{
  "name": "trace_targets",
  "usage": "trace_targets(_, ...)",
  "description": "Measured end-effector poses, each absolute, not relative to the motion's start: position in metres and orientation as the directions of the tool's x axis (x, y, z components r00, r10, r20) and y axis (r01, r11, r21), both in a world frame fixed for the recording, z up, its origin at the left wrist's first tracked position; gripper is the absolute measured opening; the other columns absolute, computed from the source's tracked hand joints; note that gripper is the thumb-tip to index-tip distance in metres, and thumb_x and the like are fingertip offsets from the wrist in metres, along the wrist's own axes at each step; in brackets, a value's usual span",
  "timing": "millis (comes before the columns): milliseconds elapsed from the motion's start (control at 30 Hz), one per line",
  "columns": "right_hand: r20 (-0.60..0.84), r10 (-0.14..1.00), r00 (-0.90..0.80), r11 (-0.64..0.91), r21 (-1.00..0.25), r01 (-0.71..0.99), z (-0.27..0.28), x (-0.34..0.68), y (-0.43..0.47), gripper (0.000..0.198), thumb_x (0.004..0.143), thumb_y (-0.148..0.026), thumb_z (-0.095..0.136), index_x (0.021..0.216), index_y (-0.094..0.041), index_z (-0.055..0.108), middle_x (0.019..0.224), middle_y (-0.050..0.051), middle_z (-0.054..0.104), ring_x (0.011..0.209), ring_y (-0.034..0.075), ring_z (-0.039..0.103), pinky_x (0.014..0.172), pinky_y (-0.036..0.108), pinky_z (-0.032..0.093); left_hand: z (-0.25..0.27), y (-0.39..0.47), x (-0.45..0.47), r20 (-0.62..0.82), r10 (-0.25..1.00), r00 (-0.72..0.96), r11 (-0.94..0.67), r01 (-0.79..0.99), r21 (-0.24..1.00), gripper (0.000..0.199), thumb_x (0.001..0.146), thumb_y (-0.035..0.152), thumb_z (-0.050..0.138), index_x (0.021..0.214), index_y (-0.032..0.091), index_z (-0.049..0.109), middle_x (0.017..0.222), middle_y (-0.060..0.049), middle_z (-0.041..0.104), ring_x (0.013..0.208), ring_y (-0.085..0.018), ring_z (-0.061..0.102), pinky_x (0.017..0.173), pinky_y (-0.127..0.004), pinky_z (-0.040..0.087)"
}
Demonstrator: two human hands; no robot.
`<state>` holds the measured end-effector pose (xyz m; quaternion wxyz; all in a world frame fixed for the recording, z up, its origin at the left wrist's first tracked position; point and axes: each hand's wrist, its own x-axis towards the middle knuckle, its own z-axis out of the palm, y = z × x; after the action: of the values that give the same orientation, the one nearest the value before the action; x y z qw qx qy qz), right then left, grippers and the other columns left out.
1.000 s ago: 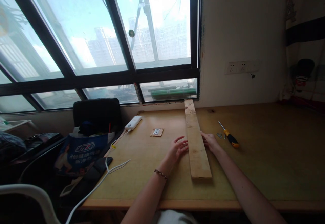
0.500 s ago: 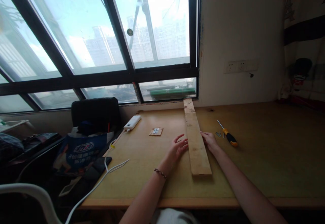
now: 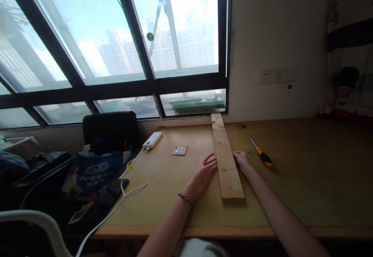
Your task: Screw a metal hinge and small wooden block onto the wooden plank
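A long, narrow wooden board (image 3: 227, 167) lies lengthwise on the table, running from near me to the window wall. Its far end has a paler, marked section. My left hand (image 3: 206, 168) is at the board's left edge, fingers slightly bent and fingertips against the side. On the opposite edge, my right hand (image 3: 241, 160) grips the board, with some fingertips hidden by it. To the right of that hand lie a yellow-and-black screwdriver (image 3: 264, 156) and several small screws (image 3: 251, 154). Left of the board is a small card with metal pieces (image 3: 180, 150).
A white power bank (image 3: 152, 140) sits at the table's left side, with a white cable (image 3: 124, 195) trailing over the edge. A black chair (image 3: 110, 130) holding a blue bag (image 3: 94, 173) stands left of the table (image 3: 305, 179). The window and wall bound the far side.
The board's near end has shifted very slightly right and away from me, with both hands staying at its sides. The screwdriver, screws and card stay put.
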<state>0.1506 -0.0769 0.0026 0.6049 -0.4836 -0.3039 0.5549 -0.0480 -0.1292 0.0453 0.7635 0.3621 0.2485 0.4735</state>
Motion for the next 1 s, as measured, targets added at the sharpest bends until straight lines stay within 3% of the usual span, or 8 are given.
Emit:
trace_targets(267,-0.203,0.965,0.165,-0.119,-0.903,-0.413,0.004,0.151,-0.076,0.015,0.066,-0.027,0.067,0.067,-0.012,0.064,0.063,0.006,0.068,0.052,0.015,0.061,0.044,0.021,0.046,0.049,-0.131,-0.048,-0.023,0.897,0.441,0.295,-0.560,0.774,0.043,0.069,0.017,0.064,0.111,0.014,0.053,0.106,-0.012,0.062,0.104,-0.022,0.056,0.094,-0.034,0.039)
trace_targets(433,-0.195,0.947,0.254,-0.069,-0.900,-0.431,0.006,0.151,-0.077,0.014,0.063,-0.025,0.068,0.067,-0.015,0.059,0.066,0.004,0.068,0.054,0.013,0.062,0.048,0.021,0.048,0.047,-0.127,-0.048,-0.070,0.917,0.392,0.302,-0.570,0.764,0.042,0.069,0.018,0.062,0.110,0.014,0.054,0.098,-0.011,0.065,0.098,-0.020,0.058,0.088,-0.031,0.040)
trace_targets(633,-0.200,0.926,0.322,-0.047,-0.904,-0.425,0.007,0.150,-0.077,0.029,0.054,-0.017,0.072,0.076,-0.018,0.054,0.063,-0.001,0.065,0.056,0.013,0.061,0.049,0.021,0.049,0.047,-0.127,-0.050,-0.080,0.913,0.400,0.315,-0.565,0.762,0.042,0.069,0.021,0.060,0.110,0.014,0.055,0.101,-0.011,0.064,0.101,-0.022,0.056,0.088,-0.032,0.040)
trace_targets(1000,-0.196,0.914,0.356,-0.047,-0.921,-0.386,0.012,0.148,-0.081,0.032,0.057,-0.019,0.070,0.082,-0.020,0.049,0.060,0.000,0.064,0.055,0.015,0.062,0.048,0.023,0.048,0.044,-0.130,-0.054,-0.031,0.899,0.436,0.301,-0.566,0.767,0.044,0.071,0.020,0.057,0.114,0.015,0.053,0.110,-0.012,0.061,0.108,-0.024,0.052,0.090,-0.034,0.038)
